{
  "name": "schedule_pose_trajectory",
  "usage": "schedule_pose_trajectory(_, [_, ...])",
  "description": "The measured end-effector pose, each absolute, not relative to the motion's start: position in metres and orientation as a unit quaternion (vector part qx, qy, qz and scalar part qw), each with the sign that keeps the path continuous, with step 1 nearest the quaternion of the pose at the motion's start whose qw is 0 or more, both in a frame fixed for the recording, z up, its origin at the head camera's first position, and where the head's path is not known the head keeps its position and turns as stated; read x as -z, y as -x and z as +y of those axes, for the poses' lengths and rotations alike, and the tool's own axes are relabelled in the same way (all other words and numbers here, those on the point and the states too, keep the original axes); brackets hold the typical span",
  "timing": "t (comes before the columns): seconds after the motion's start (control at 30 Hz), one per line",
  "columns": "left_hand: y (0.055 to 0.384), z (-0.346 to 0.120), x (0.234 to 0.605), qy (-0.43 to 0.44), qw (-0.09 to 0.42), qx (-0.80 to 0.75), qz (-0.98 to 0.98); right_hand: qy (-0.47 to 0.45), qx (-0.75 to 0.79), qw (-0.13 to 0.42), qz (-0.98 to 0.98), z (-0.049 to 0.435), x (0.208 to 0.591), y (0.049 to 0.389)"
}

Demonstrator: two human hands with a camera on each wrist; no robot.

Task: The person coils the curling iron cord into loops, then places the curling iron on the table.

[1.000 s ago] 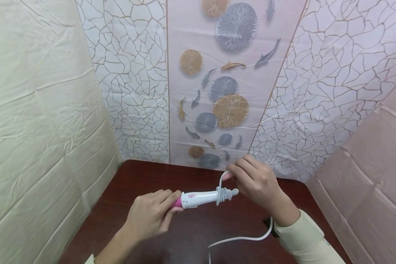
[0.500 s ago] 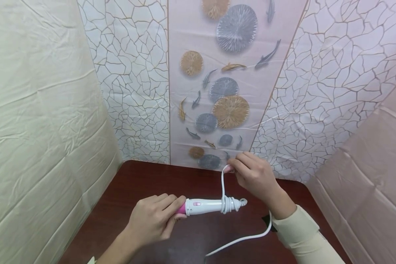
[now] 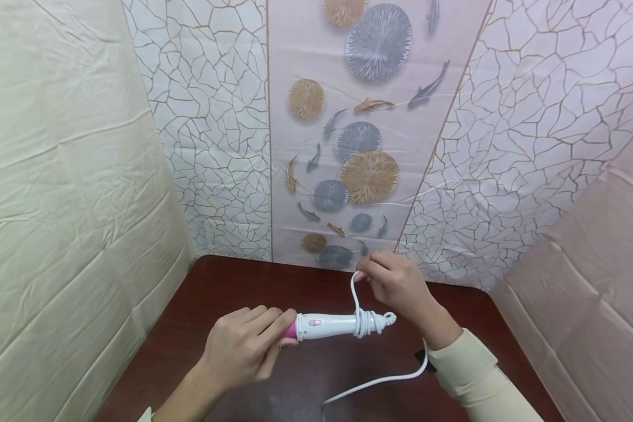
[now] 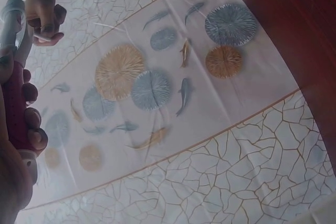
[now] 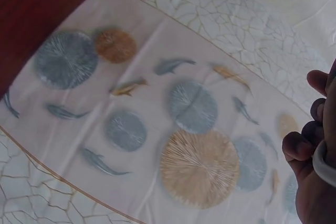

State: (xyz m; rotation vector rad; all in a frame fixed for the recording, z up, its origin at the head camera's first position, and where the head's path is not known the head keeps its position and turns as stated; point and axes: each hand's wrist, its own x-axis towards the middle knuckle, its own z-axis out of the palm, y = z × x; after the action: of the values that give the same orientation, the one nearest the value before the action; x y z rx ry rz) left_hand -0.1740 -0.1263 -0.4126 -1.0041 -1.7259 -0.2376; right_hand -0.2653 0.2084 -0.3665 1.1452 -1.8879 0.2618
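Note:
In the head view my left hand (image 3: 245,347) grips the pink part of a hair iron (image 3: 327,327), held level above the table. Its white handle points right, with a small pink switch on top. Several turns of white power cord (image 3: 366,323) wrap the handle's end. My right hand (image 3: 401,287) pinches the cord just above those turns. From there the cord passes behind the right wrist and curves down to the front. In the left wrist view, fingers curl round the pink part (image 4: 17,111). The right wrist view shows curled fingers (image 5: 299,145) and a bit of cord (image 5: 323,166).
A dark red-brown table (image 3: 232,281) lies below. Patterned cloth (image 3: 216,146) hangs behind it, with plain cream cloth (image 3: 84,205) on the left and more cloth (image 3: 575,281) on the right. Something small and black (image 3: 419,357) shows by the right wrist, partly hidden.
The right hand rose with the cord, then came down slightly and leftward, still pinching it. The hair iron shifted a little right and down, then stayed nearly still in the left hand.

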Motion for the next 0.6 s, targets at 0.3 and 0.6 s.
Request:
schedule_pose_trajectory(0.3, [0.176,-0.125,0.407,0.419,0.561,0.092,-0.709,-0.467,-0.154,0.398,-0.774,0.206,0.390,0.265])
schedule_pose_trajectory(0.6, [0.176,-0.123,0.403,0.419,0.573,0.089,-0.699,-0.426,-0.298,0.312,-0.795,0.207,0.404,0.264])
